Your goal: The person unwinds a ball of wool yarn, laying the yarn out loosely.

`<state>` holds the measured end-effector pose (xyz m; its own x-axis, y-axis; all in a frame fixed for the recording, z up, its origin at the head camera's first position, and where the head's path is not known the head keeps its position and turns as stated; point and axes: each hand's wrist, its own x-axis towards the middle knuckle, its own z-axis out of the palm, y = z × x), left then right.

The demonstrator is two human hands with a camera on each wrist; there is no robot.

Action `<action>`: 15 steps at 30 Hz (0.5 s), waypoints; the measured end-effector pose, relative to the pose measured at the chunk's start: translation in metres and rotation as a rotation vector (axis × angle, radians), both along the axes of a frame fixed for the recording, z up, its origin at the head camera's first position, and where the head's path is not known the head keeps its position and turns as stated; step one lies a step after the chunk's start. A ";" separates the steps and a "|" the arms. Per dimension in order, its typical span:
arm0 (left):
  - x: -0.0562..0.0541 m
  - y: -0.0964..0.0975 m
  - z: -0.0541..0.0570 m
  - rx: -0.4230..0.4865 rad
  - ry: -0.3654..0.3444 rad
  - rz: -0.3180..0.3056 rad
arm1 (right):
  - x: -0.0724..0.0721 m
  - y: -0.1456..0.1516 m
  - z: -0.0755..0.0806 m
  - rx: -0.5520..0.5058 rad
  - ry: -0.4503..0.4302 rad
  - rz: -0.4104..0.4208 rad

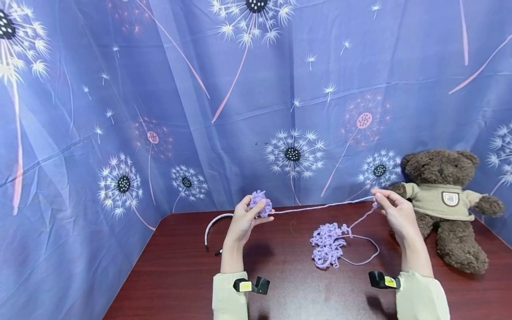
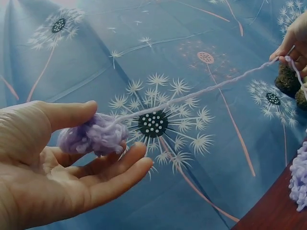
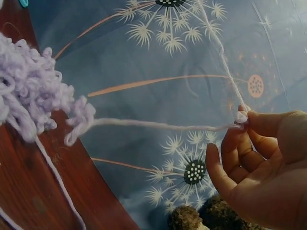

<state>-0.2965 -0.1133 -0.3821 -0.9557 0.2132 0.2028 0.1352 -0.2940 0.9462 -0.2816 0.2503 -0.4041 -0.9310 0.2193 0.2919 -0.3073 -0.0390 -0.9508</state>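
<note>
My left hand [image 1: 244, 220] [image 2: 72, 163] is raised over the dark red table [image 1: 180, 266] and holds a small wound ball of lilac yarn [image 1: 261, 203] [image 2: 93, 136] between thumb and fingers. A taut strand [image 1: 320, 206] [image 2: 201, 93] runs from that ball across to my right hand [image 1: 394, 211] [image 3: 259, 158], which pinches the strand [image 3: 242, 116] between thumb and fingertips. From the pinch the yarn [image 3: 158, 125] drops to a loose curly lilac heap [image 1: 328, 242] [image 3: 29, 91] [image 2: 300, 175] lying on the table between the hands.
A brown teddy bear [image 1: 444, 200] in a beige jumper sits at the right back of the table. A white headband [image 1: 214, 224] lies behind my left hand. A blue dandelion-print curtain [image 1: 200, 111] closes off the back and left.
</note>
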 end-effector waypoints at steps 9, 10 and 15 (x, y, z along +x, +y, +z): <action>-0.003 0.005 -0.003 -0.077 -0.037 0.147 | -0.005 -0.020 0.000 0.172 0.001 -0.011; -0.003 0.005 -0.003 -0.069 -0.041 0.155 | -0.005 -0.021 0.001 0.178 0.002 -0.017; -0.004 0.002 -0.002 -0.030 -0.055 0.210 | -0.004 -0.017 0.000 0.150 0.004 -0.049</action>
<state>-0.3010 -0.1118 -0.3844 -0.9893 0.0132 0.1454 0.1382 -0.2363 0.9618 -0.2858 0.2337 -0.4044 -0.9190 0.2179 0.3285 -0.3091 0.1187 -0.9436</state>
